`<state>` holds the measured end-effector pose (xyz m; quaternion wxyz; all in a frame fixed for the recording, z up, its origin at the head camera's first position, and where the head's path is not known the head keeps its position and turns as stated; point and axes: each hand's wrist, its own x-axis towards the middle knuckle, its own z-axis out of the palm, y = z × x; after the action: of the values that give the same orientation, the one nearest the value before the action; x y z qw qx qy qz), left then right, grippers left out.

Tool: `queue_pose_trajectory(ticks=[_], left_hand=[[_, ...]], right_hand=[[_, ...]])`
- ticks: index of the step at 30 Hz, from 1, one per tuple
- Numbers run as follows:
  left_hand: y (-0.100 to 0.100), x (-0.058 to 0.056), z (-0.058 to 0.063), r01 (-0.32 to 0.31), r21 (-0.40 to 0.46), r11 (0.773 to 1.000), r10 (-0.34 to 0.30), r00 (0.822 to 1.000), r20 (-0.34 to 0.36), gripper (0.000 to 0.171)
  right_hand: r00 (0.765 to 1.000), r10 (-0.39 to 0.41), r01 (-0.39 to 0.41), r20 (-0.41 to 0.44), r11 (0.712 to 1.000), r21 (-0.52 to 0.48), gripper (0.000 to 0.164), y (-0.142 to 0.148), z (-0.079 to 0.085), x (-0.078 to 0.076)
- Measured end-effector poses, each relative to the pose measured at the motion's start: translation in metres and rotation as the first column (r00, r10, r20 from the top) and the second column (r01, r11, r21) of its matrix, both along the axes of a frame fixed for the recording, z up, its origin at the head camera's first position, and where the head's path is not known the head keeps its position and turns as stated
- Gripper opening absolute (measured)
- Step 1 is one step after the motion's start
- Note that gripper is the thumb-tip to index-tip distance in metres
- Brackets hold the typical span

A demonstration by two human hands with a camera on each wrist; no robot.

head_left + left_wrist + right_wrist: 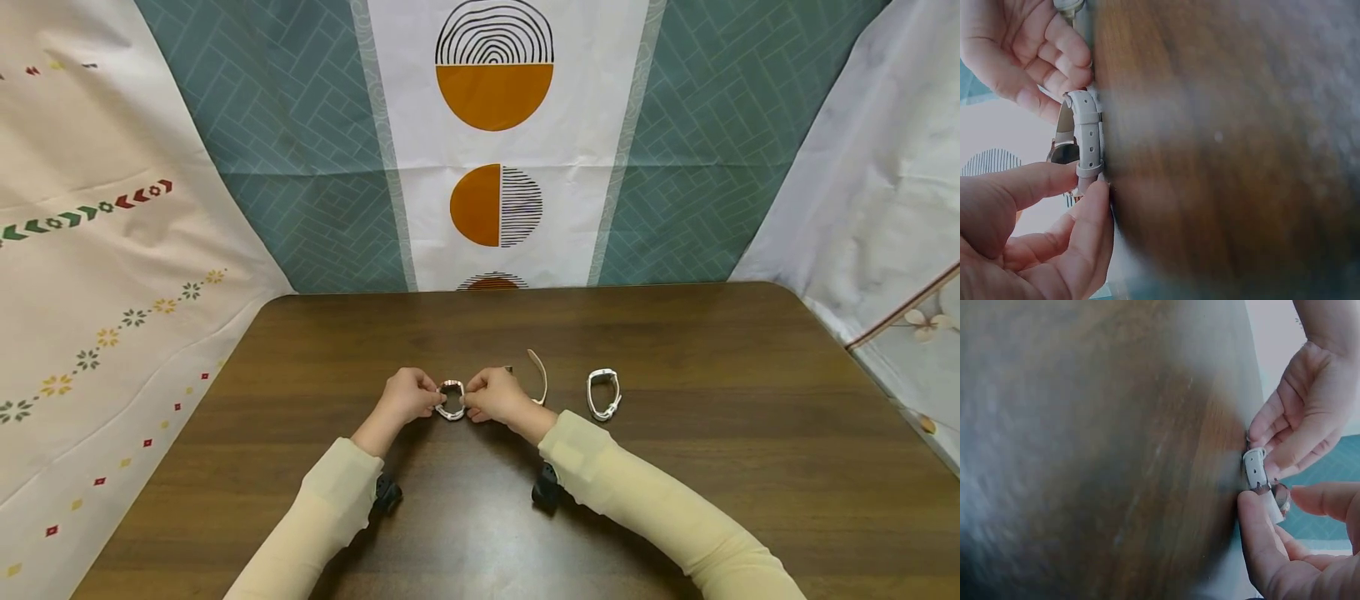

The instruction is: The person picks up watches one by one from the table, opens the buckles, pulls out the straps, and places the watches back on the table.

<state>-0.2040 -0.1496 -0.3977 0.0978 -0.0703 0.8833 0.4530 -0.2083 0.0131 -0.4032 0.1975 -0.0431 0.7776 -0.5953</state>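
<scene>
A wristwatch (451, 416) with a white strap, closed into a loop, stands on its edge at the middle of the table. My left hand (408, 395) pinches the strap on its left side between thumb and fingers. From the other side my right hand (493, 396) grips the loop with thumb and fingertips. In the left wrist view the strap (1089, 142) shows its row of holes and its keeper loops. Its round dark face (1065, 153) lies behind the strap. The right wrist view shows the strap (1255, 467) between both hands.
Behind my right hand a second watch with a beige strap (543, 379) lies open, partly hidden. Farther right a white watch (602, 372) lies buckled in a loop. The brown table (675, 483) reaches back to a patterned cloth (300, 167).
</scene>
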Motion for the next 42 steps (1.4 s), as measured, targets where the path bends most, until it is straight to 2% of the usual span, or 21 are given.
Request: queue_pose_trajectory(ticks=[6, 10, 14, 17, 22, 27, 33, 36, 42], left_hand=[[0.001, -0.001, -0.001, -0.029, 0.034, 0.999, 0.029, 0.999, 0.015, 0.009], [0.001, -0.002, -0.001, -0.029, 0.038, 0.999, 0.029, 0.999, 0.014, 0.008], [0.0, -0.002, 0.001, -0.026, 0.058, 0.998, 0.025, 1.0, 0.009, 0.008], [-0.001, -0.003, 0.003, -0.026, 0.075, 0.997, 0.026, 1.0, 0.006, 0.008], [0.0, -0.005, 0.005, -0.03, 0.093, 0.995, 0.028, 0.999, 0.023, 0.008], [-0.001, -0.004, 0.004, 0.005, 0.153, 0.988, -0.016, 0.998, 0.068, 0.009], [-0.002, -0.004, 0.001, 0.051, 0.232, 0.971, -0.081, 0.99, 0.119, 0.009], [-0.004, -0.005, 0.001, 0.065, 0.259, 0.964, -0.104, 0.985, 0.141, 0.009], [-0.008, -0.005, 0.008, 0.081, 0.278, 0.957, -0.138, 0.972, 0.192, 0.018]], right_hand=[[1.0, 0.025, -0.025, -0.014, 0.999, -0.045, 0.021, 0.001, -0.004, 0.003], [0.996, 0.048, -0.05, -0.072, 0.998, -0.029, 0.028, 0.003, -0.007, 0.006], [0.981, 0.076, -0.076, -0.18, 0.997, 0.011, 0.037, 0.006, -0.008, 0.008], [0.948, 0.104, -0.091, -0.302, 0.994, 0.057, 0.041, 0.007, -0.006, 0.01], [0.872, 0.153, -0.092, -0.465, 0.984, 0.153, 0.039, 0.007, -0.001, 0.015], [0.819, 0.172, -0.069, -0.547, 0.977, 0.204, 0.036, 0.007, -0.001, 0.018], [0.781, 0.184, -0.029, -0.597, 0.965, 0.259, 0.023, 0.007, -0.001, 0.02], [0.755, 0.197, -0.012, -0.626, 0.958, 0.287, 0.018, 0.007, 0.001, 0.021], [0.648, 0.268, -0.017, -0.713, 0.941, 0.339, 0.014, 0.008, 0.006, 0.021]])
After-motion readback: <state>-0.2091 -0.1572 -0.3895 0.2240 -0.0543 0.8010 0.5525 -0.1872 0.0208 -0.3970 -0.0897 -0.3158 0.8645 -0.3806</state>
